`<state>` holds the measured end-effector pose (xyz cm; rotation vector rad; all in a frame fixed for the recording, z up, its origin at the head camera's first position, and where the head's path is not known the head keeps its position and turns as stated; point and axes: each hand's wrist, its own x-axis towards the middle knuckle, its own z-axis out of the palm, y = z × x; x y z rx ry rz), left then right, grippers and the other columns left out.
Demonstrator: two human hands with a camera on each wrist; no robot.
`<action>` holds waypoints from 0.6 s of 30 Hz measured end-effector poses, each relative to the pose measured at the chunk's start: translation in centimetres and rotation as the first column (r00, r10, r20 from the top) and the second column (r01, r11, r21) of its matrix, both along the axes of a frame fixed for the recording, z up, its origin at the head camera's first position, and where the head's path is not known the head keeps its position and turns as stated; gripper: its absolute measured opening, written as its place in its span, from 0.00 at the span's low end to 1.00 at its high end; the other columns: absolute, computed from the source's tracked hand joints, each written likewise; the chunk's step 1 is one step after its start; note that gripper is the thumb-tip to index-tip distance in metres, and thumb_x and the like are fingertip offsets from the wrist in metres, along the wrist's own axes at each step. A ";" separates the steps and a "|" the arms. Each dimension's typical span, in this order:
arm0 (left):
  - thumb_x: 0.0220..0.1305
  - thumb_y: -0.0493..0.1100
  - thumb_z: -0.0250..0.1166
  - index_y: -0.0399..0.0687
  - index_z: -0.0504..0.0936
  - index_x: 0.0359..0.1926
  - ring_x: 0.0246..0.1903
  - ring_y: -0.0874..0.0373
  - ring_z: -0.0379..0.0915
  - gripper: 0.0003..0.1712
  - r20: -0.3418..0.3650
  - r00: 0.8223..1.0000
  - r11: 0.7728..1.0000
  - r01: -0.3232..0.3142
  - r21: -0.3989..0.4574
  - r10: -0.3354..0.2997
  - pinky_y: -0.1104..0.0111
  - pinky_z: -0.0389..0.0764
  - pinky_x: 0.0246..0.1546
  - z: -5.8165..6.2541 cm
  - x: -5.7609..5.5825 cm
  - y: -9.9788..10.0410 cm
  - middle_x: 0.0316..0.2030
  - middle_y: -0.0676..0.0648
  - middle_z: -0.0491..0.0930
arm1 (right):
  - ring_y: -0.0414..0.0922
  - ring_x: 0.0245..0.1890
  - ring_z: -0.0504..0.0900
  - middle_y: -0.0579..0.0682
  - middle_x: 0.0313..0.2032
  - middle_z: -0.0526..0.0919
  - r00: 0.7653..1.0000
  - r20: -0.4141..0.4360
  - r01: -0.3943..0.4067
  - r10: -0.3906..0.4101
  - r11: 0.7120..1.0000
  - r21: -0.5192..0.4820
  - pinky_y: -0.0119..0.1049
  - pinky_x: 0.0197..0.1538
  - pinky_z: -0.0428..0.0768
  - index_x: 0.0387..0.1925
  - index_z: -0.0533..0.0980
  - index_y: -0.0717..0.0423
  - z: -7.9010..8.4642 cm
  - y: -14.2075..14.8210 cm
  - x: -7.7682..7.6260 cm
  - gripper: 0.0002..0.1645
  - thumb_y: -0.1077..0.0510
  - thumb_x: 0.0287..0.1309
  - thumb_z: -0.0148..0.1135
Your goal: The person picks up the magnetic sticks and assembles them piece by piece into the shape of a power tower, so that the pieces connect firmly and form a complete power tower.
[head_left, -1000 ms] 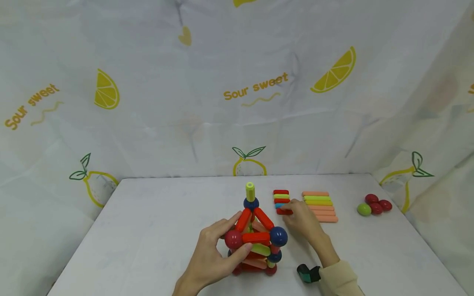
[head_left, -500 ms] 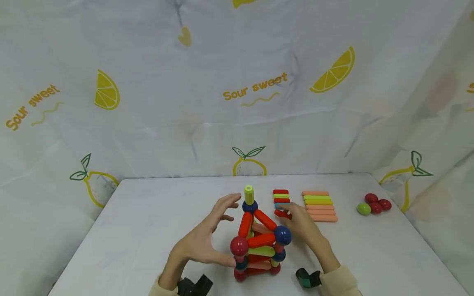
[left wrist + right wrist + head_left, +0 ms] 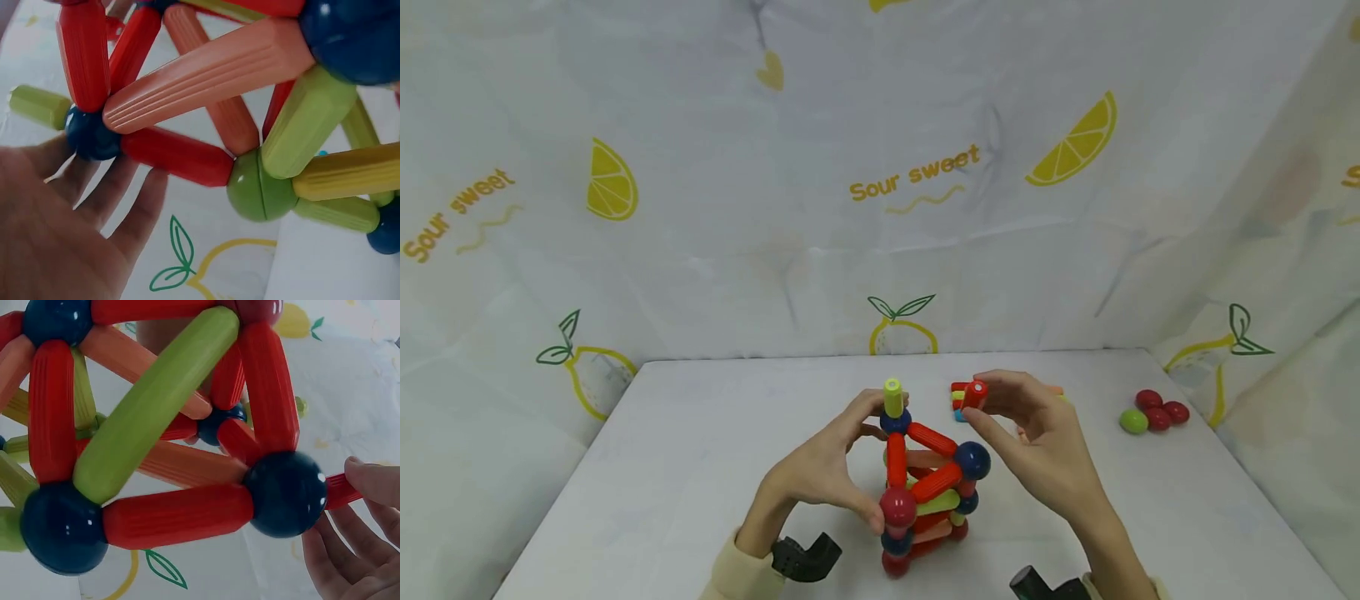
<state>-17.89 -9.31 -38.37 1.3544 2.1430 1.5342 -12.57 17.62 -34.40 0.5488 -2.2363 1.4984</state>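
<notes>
A tower of magnetic rods and balls (image 3: 897, 460) stands on the table, a short yellow-green rod (image 3: 892, 398) upright on its top blue ball (image 3: 895, 421). My left hand (image 3: 827, 471) holds the tower from the left, thumb at a dark red ball (image 3: 898, 507), fingers behind the top. In the left wrist view those fingers (image 3: 134, 212) touch a blue ball (image 3: 94, 134) and a red rod (image 3: 178, 156). To the right, my right hand (image 3: 1045, 442) pinches a short red magnetic rod (image 3: 975, 394) between thumb and fingers, raised above the table.
Behind the right hand lie short rods (image 3: 958, 397), partly covered, and longer rods mostly hidden by it. Farther right, several balls, dark red (image 3: 1159, 419) and one green (image 3: 1133, 421), sit together. A printed curtain (image 3: 737, 250) hangs behind the table (image 3: 700, 467).
My right hand has picked the nearest short red rod from its row and raised it. My left hand let go, then took hold of the tower again; the tower has turned slightly.
</notes>
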 end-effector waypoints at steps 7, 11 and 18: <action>0.45 0.68 0.79 0.53 0.71 0.60 0.54 0.59 0.72 0.47 -0.065 0.962 0.964 -0.264 0.037 0.266 0.63 0.81 0.54 -0.3 1.5 0.6 0.54 0.49 0.75 | 0.35 0.42 0.87 0.51 0.42 0.89 1.000 -0.024 -0.002 0.002 1.000 0.008 0.23 0.50 0.84 0.55 0.80 0.57 0.4 -0.5 0.4 0.22 0.70 0.59 0.69; 0.46 0.62 0.81 0.53 0.74 0.53 0.48 0.61 0.74 0.39 -0.089 0.924 0.928 -0.367 0.063 0.371 0.64 0.83 0.49 -0.4 2.1 0.9 0.47 0.50 0.77 | 0.32 0.43 0.86 0.50 0.43 0.89 0.999 -0.015 0.029 -0.029 0.999 0.037 0.24 0.49 0.84 0.56 0.80 0.52 0.4 -0.7 0.4 0.23 0.68 0.59 0.70; 0.43 0.49 0.85 0.49 0.77 0.49 0.45 0.64 0.74 0.34 -0.116 0.895 0.902 -0.422 0.093 0.431 0.68 0.84 0.46 -0.6 2.7 0.9 0.44 0.49 0.77 | 0.36 0.44 0.88 0.49 0.46 0.89 0.998 0.022 0.057 -0.060 0.993 0.107 0.24 0.48 0.84 0.56 0.80 0.51 0.2 -1.3 0.2 0.22 0.64 0.60 0.72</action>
